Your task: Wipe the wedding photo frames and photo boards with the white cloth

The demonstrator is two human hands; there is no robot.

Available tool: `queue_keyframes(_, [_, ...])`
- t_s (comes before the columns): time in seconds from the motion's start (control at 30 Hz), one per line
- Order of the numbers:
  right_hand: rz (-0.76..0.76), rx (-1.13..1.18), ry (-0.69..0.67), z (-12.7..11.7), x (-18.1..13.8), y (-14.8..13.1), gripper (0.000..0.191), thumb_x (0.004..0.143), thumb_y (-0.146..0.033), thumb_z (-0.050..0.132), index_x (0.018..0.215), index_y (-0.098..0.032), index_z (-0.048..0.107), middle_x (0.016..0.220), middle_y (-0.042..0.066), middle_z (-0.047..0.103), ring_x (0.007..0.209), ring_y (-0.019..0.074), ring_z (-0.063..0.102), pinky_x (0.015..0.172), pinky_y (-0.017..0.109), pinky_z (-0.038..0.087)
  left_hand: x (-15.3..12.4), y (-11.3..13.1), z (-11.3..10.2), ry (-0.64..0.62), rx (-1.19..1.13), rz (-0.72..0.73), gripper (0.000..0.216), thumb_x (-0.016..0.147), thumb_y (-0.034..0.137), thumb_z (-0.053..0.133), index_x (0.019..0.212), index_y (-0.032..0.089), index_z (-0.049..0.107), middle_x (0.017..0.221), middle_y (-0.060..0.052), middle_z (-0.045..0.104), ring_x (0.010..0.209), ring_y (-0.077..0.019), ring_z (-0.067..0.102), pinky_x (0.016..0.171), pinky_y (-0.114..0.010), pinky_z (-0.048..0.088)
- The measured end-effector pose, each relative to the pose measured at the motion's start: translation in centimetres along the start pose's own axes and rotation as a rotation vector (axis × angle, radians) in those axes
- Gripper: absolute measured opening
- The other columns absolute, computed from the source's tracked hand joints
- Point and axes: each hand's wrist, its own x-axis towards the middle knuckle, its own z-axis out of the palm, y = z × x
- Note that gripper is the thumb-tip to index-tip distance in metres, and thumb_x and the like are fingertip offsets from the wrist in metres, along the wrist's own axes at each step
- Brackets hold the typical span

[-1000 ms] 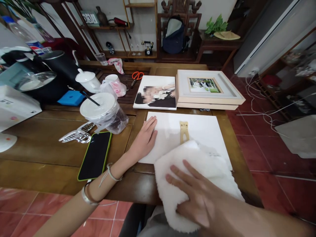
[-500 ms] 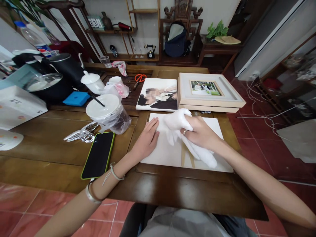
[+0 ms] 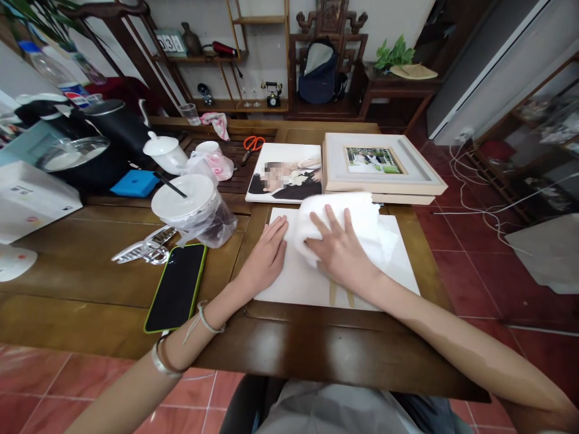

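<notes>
Wiping appears to be the step in hand. A white cloth lies bunched on the upper middle of a white panel, which rests flat near the front edge of the counter. The right hand lies over the cloth, fingers spread and palm down, seemingly pressing it rather than gripping it; whether any fold is pinched beneath cannot be told. The left hand is open and flat, its fingers on the panel's left margin, grasping nothing and probably steadying it. Two tan legs show below the right wrist; their upper part is hidden. Beyond the panel lie a photo print and, beside it, a framed picture on a stack; a phone lies to the left, well clear of the panel. Judged from this pose, the next stroke calls for even, light pressure toward the right side, with care around the tan legs, while the left hand anchors the panel.
</notes>
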Motion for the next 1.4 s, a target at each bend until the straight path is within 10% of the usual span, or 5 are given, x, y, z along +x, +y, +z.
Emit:
queue_keyframes(0.4, [-0.399,0.228,-0.007,-1.7,-8.0,-5.8,0.015,0.089,-0.020,0.054,0.087,-0.021,0.068,0.139,0.016,0.053,0.132,0.0423,0.044,0.108,0.066,0.033,-0.1,-0.4,-0.1,0.011,0.000,0.025,0.046,0.100,0.026,0.028,0.143,0.017,0.039,0.153,-0.015,0.038,0.146,-0.0219,0.028,0.121,-0.050,0.019])
queue_keyframes(0.57, [-0.463,0.476,-0.217,-5.2,-8.1,-2.2,0.029,0.072,-0.010,0.060,0.097,-0.024,0.066,0.134,0.007,0.059,0.134,0.0282,0.045,0.111,0.044,0.038,-0.1,-0.3,0.1,0.007,0.037,0.013,0.047,0.100,0.024,0.027,0.144,0.015,0.037,0.154,-0.016,0.036,0.146,-0.0230,0.027,0.121,-0.051,0.019])
queue_keyframes(0.8, [-0.136,0.389,-0.292,-7.0,-4.6,3.2,0.027,0.061,0.001,0.047,0.072,-0.021,0.056,0.071,0.002,0.061,0.074,0.0213,0.061,0.064,0.032,0.048,-0.1,-0.3,-0.1,-0.031,0.026,0.029,0.048,0.099,0.021,0.025,0.146,0.013,0.034,0.155,-0.017,0.033,0.148,-0.0238,0.023,0.121,-0.052,0.016])
queue_keyframes(1.0, [0.056,0.183,-0.171,-3.0,-1.0,1.9,0.031,0.073,-0.003,0.049,0.100,-0.012,0.062,0.112,0.020,0.063,0.117,0.0374,0.053,0.091,0.053,0.046,0.0,-0.5,0.0,-0.009,-0.059,-0.005,0.047,0.100,0.028,0.028,0.145,0.017,0.038,0.155,-0.014,0.035,0.147,-0.0222,0.025,0.122,-0.051,0.015])
queue_keyframes(1.4, [-0.483,0.270,-0.002,-0.7,-5.0,-4.6,0.020,0.091,-0.017,0.051,0.087,-0.023,0.069,0.138,0.013,0.055,0.136,0.0335,0.040,0.112,0.063,0.025,0.0,1.1,-0.9,0.058,-0.163,-0.038,0.047,0.101,0.038,0.027,0.138,0.017,0.048,0.149,-0.011,0.044,0.142,-0.0211,0.035,0.121,-0.046,0.021])
